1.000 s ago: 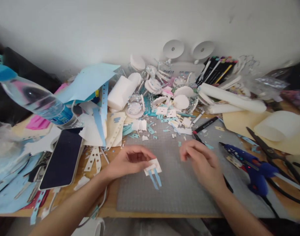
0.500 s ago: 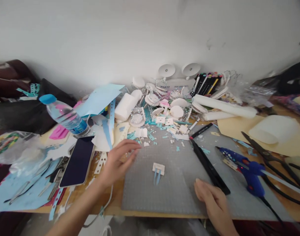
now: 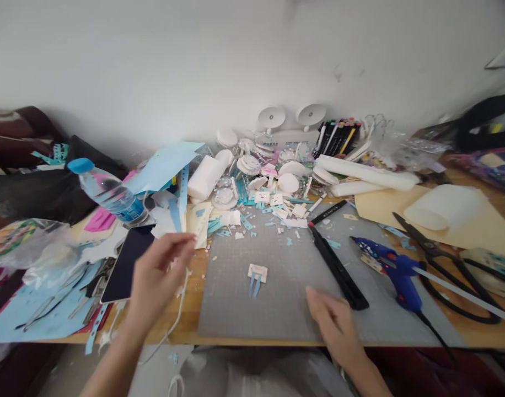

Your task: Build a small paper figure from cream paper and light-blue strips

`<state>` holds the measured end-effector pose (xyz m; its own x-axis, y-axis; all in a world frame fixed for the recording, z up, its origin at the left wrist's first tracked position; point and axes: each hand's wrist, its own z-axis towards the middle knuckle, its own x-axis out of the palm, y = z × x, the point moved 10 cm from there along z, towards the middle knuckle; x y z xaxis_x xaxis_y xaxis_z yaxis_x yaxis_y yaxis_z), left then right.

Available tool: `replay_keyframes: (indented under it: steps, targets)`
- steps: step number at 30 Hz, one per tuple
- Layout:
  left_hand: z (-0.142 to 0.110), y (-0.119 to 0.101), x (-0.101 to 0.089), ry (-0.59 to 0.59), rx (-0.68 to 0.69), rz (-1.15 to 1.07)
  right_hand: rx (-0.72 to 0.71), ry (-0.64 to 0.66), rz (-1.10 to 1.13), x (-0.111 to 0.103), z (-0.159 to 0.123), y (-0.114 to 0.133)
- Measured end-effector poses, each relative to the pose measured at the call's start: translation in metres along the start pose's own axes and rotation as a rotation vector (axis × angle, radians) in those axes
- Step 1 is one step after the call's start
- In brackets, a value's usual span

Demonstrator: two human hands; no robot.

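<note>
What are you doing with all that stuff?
Somebody is working at a messy table, and neither hand seems to hold anything right now. A little white piece with two blue strips lies on the gray mat. The left hand is up in front of the dark phone, and the right hand is loosely curled over the mat's near side. A blue glue gun and big black scissors are over on the right.

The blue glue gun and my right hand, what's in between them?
In the head view, a long black tool lies on the grey mat between your right hand and the blue glue gun.
</note>
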<state>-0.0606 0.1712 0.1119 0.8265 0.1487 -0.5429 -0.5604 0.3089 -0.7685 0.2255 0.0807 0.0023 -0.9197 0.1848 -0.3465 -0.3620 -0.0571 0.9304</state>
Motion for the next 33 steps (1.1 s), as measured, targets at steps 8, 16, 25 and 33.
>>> replay_keyframes:
  steps: [8, 16, 25, 33]
  targets:
    - [-0.077, -0.120, 0.104, 0.568, 0.442, -0.156, -0.337, 0.015, -0.135, 0.025, 0.007, 0.092]
    - [-0.059, -0.066, 0.066, 0.447, 0.362, -0.010, -0.566, 0.209, -0.302, 0.035, -0.019, 0.102]
    - [0.012, 0.005, -0.079, -0.212, 0.172, 0.529, -0.328, -0.110, -0.375, -0.043, -0.037, 0.013]
    - [0.088, 0.048, -0.024, -0.121, -0.009, 0.592, -0.337, -0.181, -0.344, -0.039, -0.034, 0.017]
